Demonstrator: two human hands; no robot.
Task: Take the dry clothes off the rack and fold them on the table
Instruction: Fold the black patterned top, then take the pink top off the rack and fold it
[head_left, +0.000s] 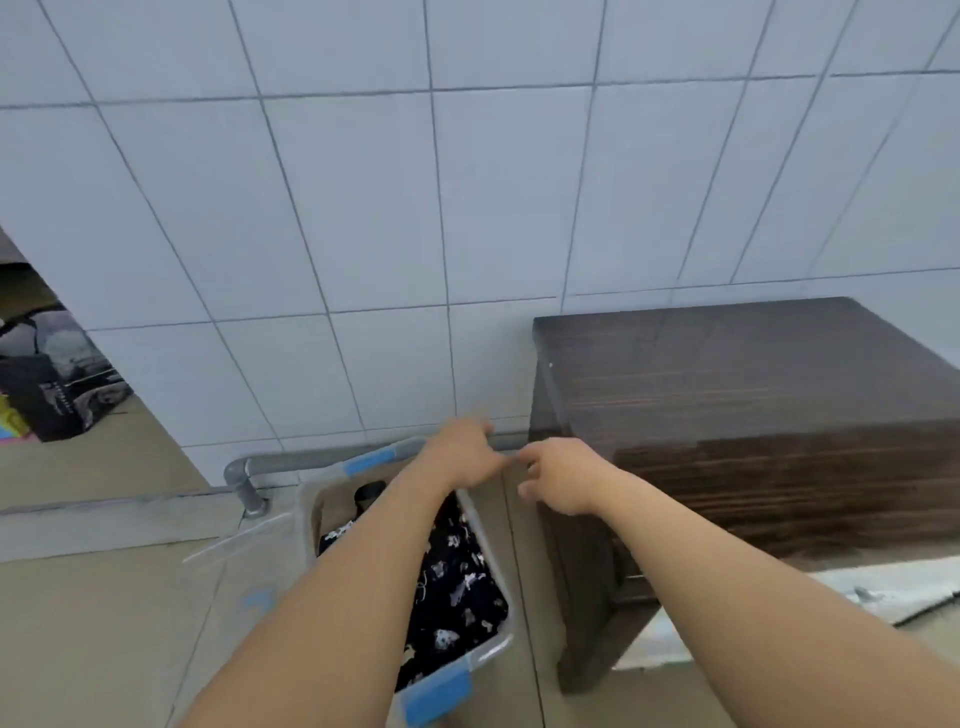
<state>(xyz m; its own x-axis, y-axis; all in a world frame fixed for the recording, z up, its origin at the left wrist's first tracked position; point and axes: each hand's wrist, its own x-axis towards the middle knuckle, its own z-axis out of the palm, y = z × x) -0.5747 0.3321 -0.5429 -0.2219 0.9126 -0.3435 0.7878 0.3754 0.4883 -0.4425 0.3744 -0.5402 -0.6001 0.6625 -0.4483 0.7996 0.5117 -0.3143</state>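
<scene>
Not much folding can be counted as done yet: the dark wooden bench (753, 374) at the right of the frame is seen bare, while the dark printed clothes (457, 582) are still piled in the plastic bin (441, 691) at lower centre, and no rack is seen. Both hands are held out over the bin's far end, the left hand (462, 452) and right hand (561, 478) with fingers curled loosely; nothing can be made out in either grip, though blur makes it hard to tell. Room is tight, with the bin boxed in between the bench's side, the tiled wall (363, 208) and a grey pipe (291, 465).

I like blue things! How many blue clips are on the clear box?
2: one blue clip at the far end of the clear plastic box, one blue clip at the near end. Arms may hide others.
</scene>
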